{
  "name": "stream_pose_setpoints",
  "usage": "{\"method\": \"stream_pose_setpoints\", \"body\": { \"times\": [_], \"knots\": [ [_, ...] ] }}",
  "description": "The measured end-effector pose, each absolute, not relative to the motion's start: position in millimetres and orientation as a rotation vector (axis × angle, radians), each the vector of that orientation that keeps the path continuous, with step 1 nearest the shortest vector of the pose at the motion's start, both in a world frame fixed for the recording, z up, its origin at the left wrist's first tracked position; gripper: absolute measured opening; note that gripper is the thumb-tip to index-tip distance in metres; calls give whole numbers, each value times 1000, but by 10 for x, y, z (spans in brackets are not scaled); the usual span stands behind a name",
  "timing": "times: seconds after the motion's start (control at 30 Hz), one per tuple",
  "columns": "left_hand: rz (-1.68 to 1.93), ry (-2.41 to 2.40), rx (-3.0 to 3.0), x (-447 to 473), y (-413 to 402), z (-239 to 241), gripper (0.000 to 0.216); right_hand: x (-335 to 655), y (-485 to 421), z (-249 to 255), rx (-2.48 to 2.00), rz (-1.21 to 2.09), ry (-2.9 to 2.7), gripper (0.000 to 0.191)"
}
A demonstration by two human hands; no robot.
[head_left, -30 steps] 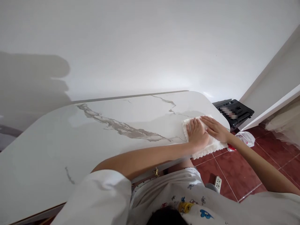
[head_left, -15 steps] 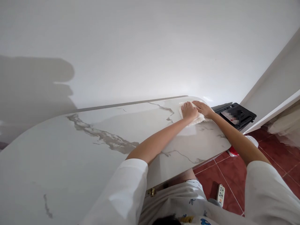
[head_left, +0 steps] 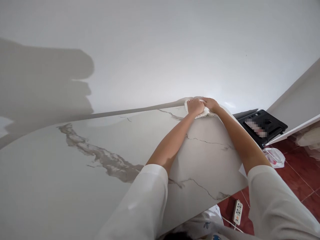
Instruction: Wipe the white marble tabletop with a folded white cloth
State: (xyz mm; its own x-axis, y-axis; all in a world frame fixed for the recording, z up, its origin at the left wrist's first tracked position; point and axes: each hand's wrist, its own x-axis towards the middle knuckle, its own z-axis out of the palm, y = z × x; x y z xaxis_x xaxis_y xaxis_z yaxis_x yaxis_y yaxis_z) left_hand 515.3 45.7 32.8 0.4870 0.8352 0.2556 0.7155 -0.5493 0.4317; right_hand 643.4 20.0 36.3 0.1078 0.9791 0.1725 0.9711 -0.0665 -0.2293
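White table (head_left: 125, 140): cloth (head_left: 206, 113) at far edge, right of centre.
Left hand (head_left: 196, 107) grasps the cloth, fingers curled; right hand (head_left: 210, 104) covers its right part, fingertips obscured, grip cannot be told. Keep cloth flat and pressure even along the far edge.

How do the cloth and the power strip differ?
The cloth is rumpled with a wavy edge; the power strip is a straight bar with dark sockets. The cloth lies on the tabletop beneath the left hand and right hand; the power strip lies untouched on the floor. Both are whitish.
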Motion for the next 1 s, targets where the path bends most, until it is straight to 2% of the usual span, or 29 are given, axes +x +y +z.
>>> {"method": "stream_pose_setpoints", "body": {
  "times": [0.33,0.5,0.67,1.0],
  "knots": [
    [695,1286,2516,5079,310,321,38,6483,100,300,-1938,-31,-2072,51],
    [702,1256,2568,4971,-7,298,47,6487,-164,231,-1907,-25,-2157,57],
    [540,1201,2655,4812,-417,342,57,6403,-640,216,-1929,25,-2189,58],
    [422,1011,2675,4288,-1594,374,60,5977,-2108,266,-1864,-14,-2258,57]
  ]
}}
